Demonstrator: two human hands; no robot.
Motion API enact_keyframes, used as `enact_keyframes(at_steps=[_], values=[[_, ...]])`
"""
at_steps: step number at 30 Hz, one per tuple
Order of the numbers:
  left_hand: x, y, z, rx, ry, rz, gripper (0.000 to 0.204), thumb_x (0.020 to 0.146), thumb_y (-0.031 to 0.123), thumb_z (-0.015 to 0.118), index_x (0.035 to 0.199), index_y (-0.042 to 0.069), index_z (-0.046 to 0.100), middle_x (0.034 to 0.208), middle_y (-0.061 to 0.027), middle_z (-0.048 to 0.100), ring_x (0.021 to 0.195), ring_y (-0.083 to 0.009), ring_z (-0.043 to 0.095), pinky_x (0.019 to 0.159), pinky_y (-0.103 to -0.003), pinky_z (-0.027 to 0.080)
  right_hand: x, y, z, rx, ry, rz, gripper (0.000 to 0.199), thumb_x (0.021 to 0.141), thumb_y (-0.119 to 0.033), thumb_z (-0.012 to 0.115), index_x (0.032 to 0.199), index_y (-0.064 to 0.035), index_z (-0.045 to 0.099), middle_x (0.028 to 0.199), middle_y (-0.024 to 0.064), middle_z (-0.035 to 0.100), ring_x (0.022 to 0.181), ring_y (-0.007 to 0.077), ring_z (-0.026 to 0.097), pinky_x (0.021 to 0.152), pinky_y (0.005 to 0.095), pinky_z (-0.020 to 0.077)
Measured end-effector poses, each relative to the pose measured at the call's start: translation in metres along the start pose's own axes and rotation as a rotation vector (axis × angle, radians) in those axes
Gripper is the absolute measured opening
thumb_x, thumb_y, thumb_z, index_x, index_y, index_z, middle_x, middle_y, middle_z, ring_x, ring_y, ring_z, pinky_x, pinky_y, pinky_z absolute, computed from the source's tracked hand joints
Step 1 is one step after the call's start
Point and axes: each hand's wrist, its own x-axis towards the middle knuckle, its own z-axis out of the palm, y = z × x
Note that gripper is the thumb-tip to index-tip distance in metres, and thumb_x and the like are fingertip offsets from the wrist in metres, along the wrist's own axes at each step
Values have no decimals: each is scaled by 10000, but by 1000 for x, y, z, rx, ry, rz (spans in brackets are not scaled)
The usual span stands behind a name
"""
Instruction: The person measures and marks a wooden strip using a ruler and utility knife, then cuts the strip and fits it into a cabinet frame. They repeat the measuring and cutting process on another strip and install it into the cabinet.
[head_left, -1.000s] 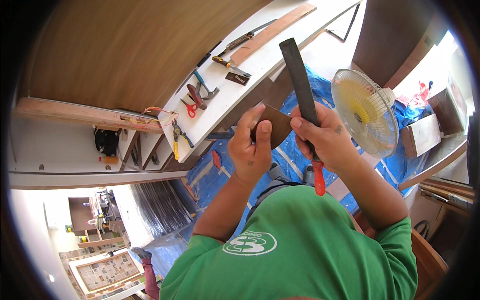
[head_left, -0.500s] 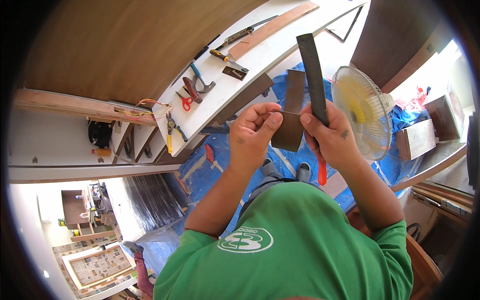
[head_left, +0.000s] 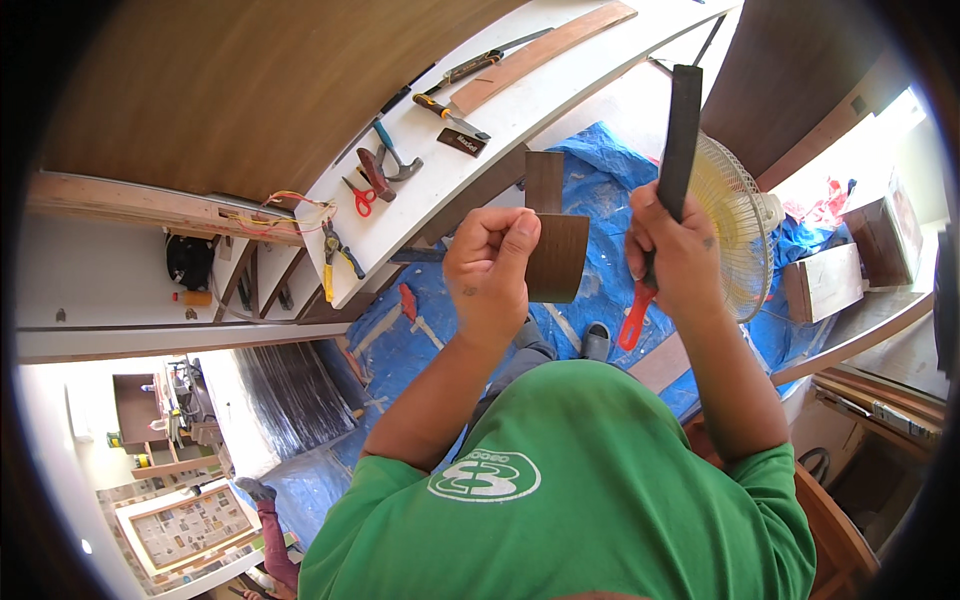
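My left hand [head_left: 490,265] pinches a small brown wood-look sheet [head_left: 562,258] by its left edge, thumb on top. The sheet is thin, roughly square and slightly curved. In my right hand [head_left: 680,255] is a flat file, its long dark blade [head_left: 681,135] pointing up and its red handle [head_left: 634,318] sticking out below the fist. File and sheet are apart, with a gap of blue sheeting showing between them.
On the white countertop [head_left: 520,105] lie a hammer [head_left: 400,155], red scissors [head_left: 362,200], pliers [head_left: 330,255], a chisel [head_left: 450,115] and a wood strip [head_left: 545,55]. A fan [head_left: 725,230] stands right, over blue sheeting [head_left: 600,200]. Another person's leg [head_left: 275,535] shows lower left.
My right hand has moved right with the file, away from the sheet. The left hand has shifted slightly left and turned the sheet, so more of its face shows.
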Motion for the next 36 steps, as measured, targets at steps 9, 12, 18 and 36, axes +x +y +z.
enact_keyframes(at_steps=[9,12,18,36], values=[[1,-3,3,-89,7,3,56,1005,4,665,1059,-7,669,949,-32,692,820,-38,573,759,-195,458,-8,-5,-5,-60,-178,-39,161,1047,-186,644,982,-39,655,722,11,574,514,67,528,434,222,379],[1,-2,3,-75,2,8,64,1006,7,661,1068,-6,671,950,-33,693,826,-41,579,763,-196,460,-8,-11,0,-72,-201,-11,87,1000,-102,646,1007,-17,662,694,-18,563,531,53,533,456,232,402],[0,-1,5,-8,-56,-15,84,1027,57,680,1082,-3,664,969,-30,703,850,-53,620,788,-212,514,-5,-21,-1,-151,-307,-25,85,1000,-100,650,996,-15,653,687,-13,573,525,48,515,465,226,385],[4,14,-10,90,-358,-152,318,1084,258,610,1170,-49,614,936,-110,728,723,-155,707,628,-303,605,-32,-48,-39,-539,-430,150,369,1089,-156,533,1434,-30,569,695,1,615,515,70,531,512,253,445]])
